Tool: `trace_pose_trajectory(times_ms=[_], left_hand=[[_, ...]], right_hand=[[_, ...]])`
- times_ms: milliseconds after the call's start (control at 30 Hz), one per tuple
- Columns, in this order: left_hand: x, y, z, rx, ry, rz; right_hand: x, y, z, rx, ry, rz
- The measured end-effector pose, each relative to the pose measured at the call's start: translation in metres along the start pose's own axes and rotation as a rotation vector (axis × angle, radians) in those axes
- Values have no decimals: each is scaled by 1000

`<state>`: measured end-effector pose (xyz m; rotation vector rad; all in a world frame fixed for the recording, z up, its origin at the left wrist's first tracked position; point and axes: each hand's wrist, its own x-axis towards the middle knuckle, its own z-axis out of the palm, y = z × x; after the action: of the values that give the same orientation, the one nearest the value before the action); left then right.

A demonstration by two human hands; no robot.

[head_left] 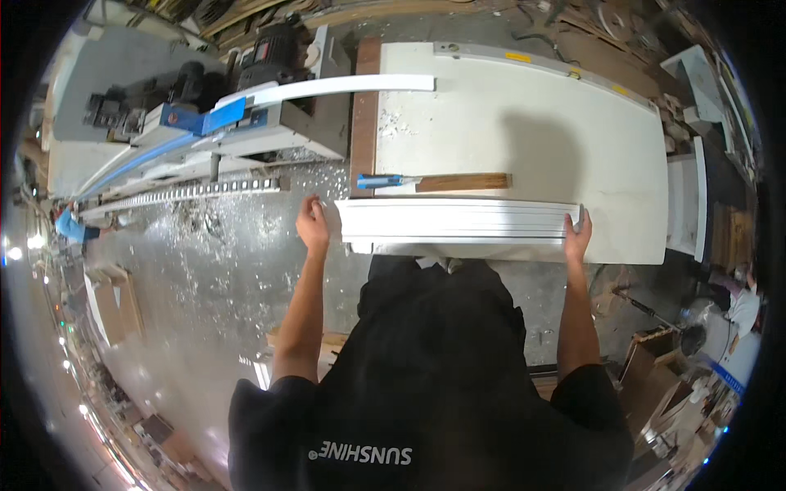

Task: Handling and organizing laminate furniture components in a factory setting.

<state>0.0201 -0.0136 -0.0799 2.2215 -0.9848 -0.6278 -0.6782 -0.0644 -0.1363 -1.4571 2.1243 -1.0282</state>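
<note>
A stack of long white strips (458, 219) lies side by side along the near edge of the pale worktable (606, 164). At its right end my right hand (577, 236) grips the strips, thumb on top and fingers around the end. My left hand (312, 227) is off the stack's left end, a small gap away, over the floor. Its fingers are curled in; what they hold, if anything, is too small to make out. Just beyond the strips lies a cutter knife with a blue end (381, 180), in line with a brown wooden piece (465, 182).
At the left stands a machine with a dark motor (274, 49) and a blue guard (223, 116). From it a white strip (352, 84) reaches over the table. A metal level (540, 61) lies along the far edge. White scraps litter the floor (213, 245).
</note>
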Motion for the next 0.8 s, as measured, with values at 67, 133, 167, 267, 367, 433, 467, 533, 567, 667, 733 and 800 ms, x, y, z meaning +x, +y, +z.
trace_pose_trajectory(times_ms=[67,133,167,267,367,433,467,533,567,667,733,800], left_hand=[[30,15,9,21,113,164],[68,52,21,268,139,522],[95,69,28,319,130,658],[168,110,69,349,193,758],[263,110,100,-23,209,-63],[294,137,134,-759,-182,-542],[297,136,154,-1009,-203,-607],[314,131,174,-1320,-365,-592],[329,122,179,-1282,-336,-532],[286,160,229,-1276,-377,-398],[296,187,222,-1211,-437,-272],[232,252,236,-1166,-496,-225]], right_hand=[[-15,-25,2,-54,71,-41],[-42,-50,-1,-22,77,41],[-55,-59,-3,-31,106,47],[-95,-73,-11,-56,105,-183],[-122,-96,-20,-137,89,-195],[-151,-102,-36,-183,154,-102],[-168,-105,-44,-199,175,-33],[-191,-108,-58,-268,257,15],[-196,-110,-61,-265,228,31],[-230,-119,-76,-361,219,179],[-232,-125,-70,-362,173,97],[-245,-136,-64,-412,163,138]])
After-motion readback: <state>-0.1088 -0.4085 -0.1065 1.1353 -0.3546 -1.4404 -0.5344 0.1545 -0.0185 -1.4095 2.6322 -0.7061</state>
